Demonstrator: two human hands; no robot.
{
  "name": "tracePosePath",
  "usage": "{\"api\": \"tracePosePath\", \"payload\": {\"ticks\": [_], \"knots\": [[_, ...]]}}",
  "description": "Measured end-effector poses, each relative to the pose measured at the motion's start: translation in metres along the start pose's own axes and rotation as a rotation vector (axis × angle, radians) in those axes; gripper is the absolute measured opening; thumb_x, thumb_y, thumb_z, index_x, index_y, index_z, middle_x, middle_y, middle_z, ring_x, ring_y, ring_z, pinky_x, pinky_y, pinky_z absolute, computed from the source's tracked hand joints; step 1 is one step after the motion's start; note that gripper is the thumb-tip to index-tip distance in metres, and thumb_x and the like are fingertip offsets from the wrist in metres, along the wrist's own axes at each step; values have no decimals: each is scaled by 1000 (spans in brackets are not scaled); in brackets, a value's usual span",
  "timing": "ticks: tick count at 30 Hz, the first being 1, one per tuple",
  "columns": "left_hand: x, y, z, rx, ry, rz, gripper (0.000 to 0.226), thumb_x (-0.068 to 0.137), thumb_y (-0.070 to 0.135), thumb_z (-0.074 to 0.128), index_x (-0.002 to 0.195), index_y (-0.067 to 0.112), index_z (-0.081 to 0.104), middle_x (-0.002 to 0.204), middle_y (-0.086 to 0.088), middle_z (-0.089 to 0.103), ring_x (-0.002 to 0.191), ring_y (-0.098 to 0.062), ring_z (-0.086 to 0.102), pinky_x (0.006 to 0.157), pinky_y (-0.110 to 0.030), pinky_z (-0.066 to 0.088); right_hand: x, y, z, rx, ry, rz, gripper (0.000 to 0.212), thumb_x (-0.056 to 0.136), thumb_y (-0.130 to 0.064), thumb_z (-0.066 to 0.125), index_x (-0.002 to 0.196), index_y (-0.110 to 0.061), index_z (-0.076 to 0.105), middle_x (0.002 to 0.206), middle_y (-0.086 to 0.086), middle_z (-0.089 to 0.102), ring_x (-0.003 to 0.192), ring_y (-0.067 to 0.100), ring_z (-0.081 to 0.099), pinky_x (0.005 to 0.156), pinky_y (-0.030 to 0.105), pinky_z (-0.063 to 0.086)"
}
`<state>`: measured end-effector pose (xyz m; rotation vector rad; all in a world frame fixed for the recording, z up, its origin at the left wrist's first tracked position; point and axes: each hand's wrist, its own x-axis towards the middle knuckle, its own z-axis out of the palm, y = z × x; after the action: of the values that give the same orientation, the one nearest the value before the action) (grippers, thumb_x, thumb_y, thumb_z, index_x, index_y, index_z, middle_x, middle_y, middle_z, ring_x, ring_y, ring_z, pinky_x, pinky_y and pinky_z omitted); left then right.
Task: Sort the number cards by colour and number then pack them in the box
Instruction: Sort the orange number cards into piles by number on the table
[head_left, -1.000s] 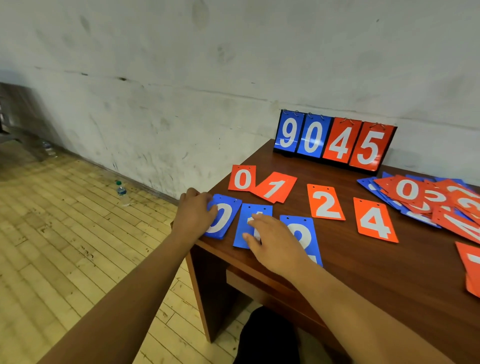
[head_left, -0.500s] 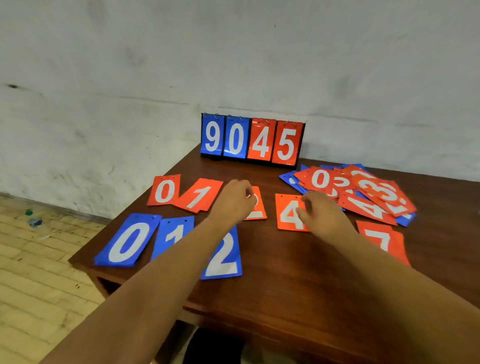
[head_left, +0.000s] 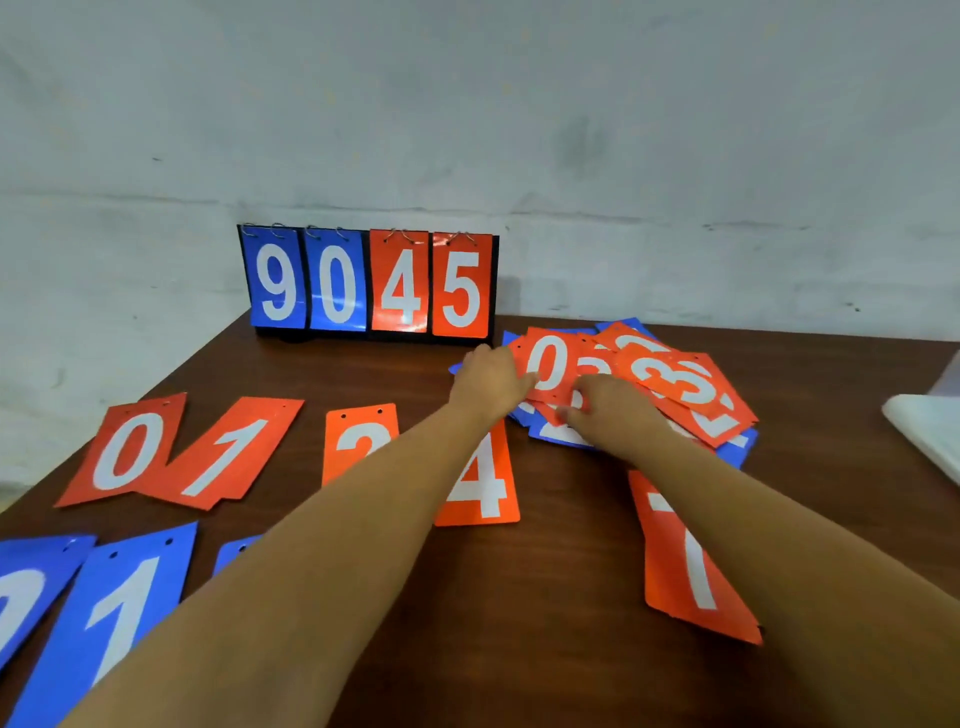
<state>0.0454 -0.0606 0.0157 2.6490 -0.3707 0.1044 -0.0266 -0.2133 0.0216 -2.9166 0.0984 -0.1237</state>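
Head view puts both our hands on the loose pile of cards (head_left: 691, 384) at the far right of the counter (head_left: 545, 597), so the next card lies directly under our fingers. Our left hand (head_left: 488, 382) touches the pile's left edge beside the orange 0 card (head_left: 550, 364). Our right hand (head_left: 608, 410) lies on the near edge, closer to the buried blue cards (head_left: 561, 434). The backs of both hands cover the fingers, so we cannot tell whether either pinches a card or only presses. The cards fan at mixed angles and most lower numbers are hidden. A white thing (head_left: 930, 431) is cut off at the right.
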Motion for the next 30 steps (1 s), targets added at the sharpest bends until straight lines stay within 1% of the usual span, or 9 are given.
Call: {"api": "tracePosePath", "payload": {"ticks": [3,7,12,16,18,21,23,26,30], "knots": [[15,4,14,97,-30,-42,63,83,56,65,125,10,56,127,-15,54,119,-31,48,102,-40,42,3,7,9,-69,64,-35,43,91,-50,54,125,-25,60,130,6,58,118,28,52,101,45,44],[15,6,17,70,-26,-55,59,82,46,71,125,8,57,126,-12,59,121,-29,49,105,-40,39,6,13,11,10,148,9,45,89,-38,64,128,-18,56,131,6,56,123,28,49,106,46,38],[-6,10,-11,-366,123,-61,28,92,10,56,118,1,62,119,-15,65,113,-29,58,96,-35,46,2,14,11,414,268,124,44,86,-12,67,127,-9,53,116,15,64,109,31,59,94,38,45],[-30,7,-40,-612,161,-132,24,96,14,51,117,7,61,118,-8,65,102,-17,59,84,-28,47,-5,9,0,536,392,188,34,91,-11,62,123,-1,58,116,19,65,108,34,59,90,35,44],[-43,1,-52,-661,181,-166,28,98,17,49,125,11,56,124,-4,60,105,-14,55,85,-25,46,-9,6,-3,578,456,172,27,92,-14,62,113,2,64,110,21,67,103,36,61,86,35,44],[-67,-11,-66,-690,231,-210,23,100,18,48,121,14,55,124,-2,59,107,-16,59,86,-29,54,-19,-4,-11,666,533,184,22,94,-17,58,101,1,67,99,20,69,93,35,62,83,39,48],[-81,-18,-75,-677,262,-236,21,100,18,49,119,13,55,124,-4,60,99,-17,61,81,-34,58,-29,-12,-20,748,548,209,22,96,-19,54,98,-1,67,96,15,69,90,31,63,80,36,50],[-104,-27,-86,-666,305,-278,12,99,22,52,108,15,56,118,-4,62,87,-14,61,71,-30,58,-46,-23,-31,931,530,252,24,98,-21,50,95,-5,67,95,10,70,90,27,65,80,40,55],[-137,-31,-95,-725,321,-359,11,97,25,57,107,20,56,119,-4,65,89,-14,64,77,-33,59,-78,-45,-40,1267,390,268,19,99,-20,50,94,-9,66,104,10,70,92,27,68,80,40,57]]}}
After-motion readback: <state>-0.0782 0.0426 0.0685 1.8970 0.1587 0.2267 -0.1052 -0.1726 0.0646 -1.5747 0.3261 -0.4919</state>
